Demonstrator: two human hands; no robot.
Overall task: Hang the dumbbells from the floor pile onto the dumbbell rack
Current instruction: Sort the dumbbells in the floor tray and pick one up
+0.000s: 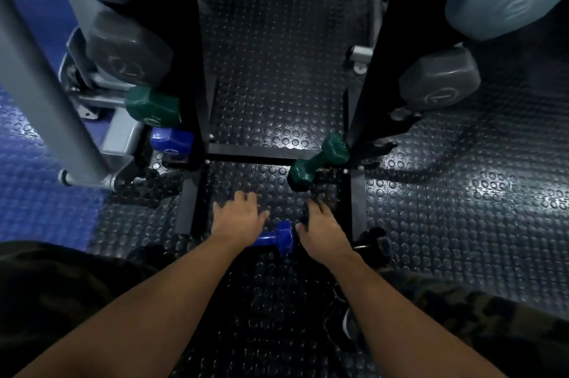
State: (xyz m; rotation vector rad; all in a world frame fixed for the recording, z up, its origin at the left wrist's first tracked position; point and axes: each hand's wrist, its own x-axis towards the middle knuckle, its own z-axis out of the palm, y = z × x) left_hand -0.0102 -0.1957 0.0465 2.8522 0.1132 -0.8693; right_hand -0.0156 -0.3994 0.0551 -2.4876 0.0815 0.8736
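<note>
- Both forearms reach down; left hand [238, 216] and right hand [323, 225] spread open, each grip empty.
- Blue dumbbell [275, 239] lies on the floor [462, 193] between them; left probably nearer.
- Wrap its handle fully, then lift toward the rack [365, 85].

The floor [271, 63] is dark rubber matting studded with raised round dots; at the far left it turns to a blue studded section [34, 193]. The black dumbbell rack [252, 153] stands on it, its base bars forming a frame open toward the near side. A blue dumbbell [278, 237] lies on the floor inside that frame, near the middle. A green dumbbell [318, 162] lies farther off to the right, one end against the rack's right upright. A small black dumbbell [374, 243] rests just outside the right base bar. Grey machine feet [92, 179] stand on the blue part at left.
</note>
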